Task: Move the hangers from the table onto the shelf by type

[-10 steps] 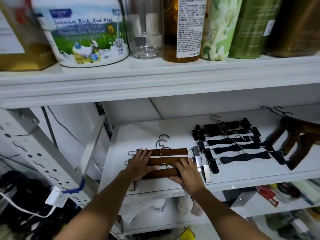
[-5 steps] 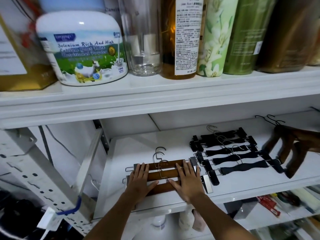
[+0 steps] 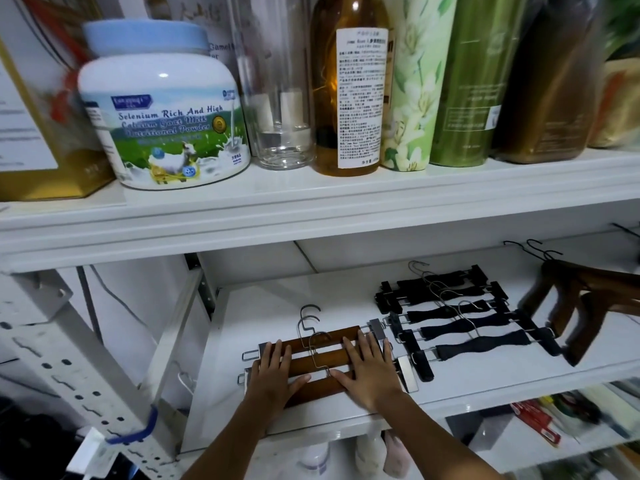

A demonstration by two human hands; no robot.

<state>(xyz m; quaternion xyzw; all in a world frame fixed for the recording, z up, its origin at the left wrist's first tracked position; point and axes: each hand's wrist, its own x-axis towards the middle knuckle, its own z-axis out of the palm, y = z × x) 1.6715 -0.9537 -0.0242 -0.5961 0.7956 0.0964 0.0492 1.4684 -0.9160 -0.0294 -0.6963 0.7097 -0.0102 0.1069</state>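
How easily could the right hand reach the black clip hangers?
Probably yes: the right hand lies flat on the brown hangers, holding nothing, and the black clip hangers lie just beside it on the same shelf, nothing between.

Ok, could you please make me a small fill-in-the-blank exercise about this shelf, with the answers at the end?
1. The left hand and the right hand lie flat on ___ brown clip hangers.
2. The black clip hangers lie to the ___ of the brown ones.
3. The milk powder tub has a ___ lid.
Answers: three, right, blue.
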